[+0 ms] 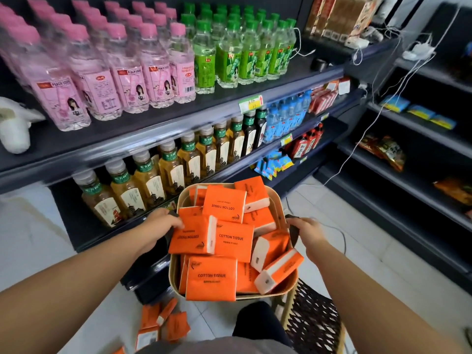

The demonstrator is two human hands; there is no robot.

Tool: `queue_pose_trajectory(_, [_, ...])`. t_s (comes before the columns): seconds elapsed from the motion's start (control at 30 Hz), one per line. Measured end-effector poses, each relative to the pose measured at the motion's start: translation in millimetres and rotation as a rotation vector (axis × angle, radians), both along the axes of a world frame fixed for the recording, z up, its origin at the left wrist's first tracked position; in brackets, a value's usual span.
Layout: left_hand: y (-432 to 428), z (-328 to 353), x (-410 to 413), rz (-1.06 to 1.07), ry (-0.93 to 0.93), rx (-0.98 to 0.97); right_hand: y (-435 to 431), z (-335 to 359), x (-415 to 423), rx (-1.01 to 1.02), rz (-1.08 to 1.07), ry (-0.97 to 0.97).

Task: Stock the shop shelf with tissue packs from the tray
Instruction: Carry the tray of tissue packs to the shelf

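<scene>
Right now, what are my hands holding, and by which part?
The beige rounded tray of orange tissue packs, by its dark side handles: left hand on the left handle, right hand on the right.

- The left hand (163,223) meets an orange tissue pack (194,236) at its fingertips, so its hold cannot be told.
- The right hand (306,233) curls round the tray (277,198) at a dark handle (293,231), its fingers hidden underneath.
- The floor packs (163,320) are partly covered by clothing.
- The price tag (251,103) has print too small to read.
</scene>
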State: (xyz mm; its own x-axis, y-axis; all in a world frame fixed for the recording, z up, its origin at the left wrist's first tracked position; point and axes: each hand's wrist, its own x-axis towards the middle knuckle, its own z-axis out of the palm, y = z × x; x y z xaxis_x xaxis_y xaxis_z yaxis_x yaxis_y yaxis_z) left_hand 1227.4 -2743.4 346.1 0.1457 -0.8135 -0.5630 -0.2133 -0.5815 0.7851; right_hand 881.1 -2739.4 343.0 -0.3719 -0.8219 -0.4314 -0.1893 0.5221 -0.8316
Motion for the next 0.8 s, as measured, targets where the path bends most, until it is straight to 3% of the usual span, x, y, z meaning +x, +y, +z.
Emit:
queue_pose_trajectory(0.33, [-19,-19,-20,0.088,0.022,0.03,-46,-10,-25,0.085,0.061,0.005])
queue_pose_trajectory(0.67, [-22,-55,-57,0.207,0.074,0.129,-146,-43,-58,0.321,0.389,0.131])
queue_pose_trajectory(0.8, [-22,-55,-79,0.38,0.134,0.09,-185,-69,-68,0.418,0.572,0.159])
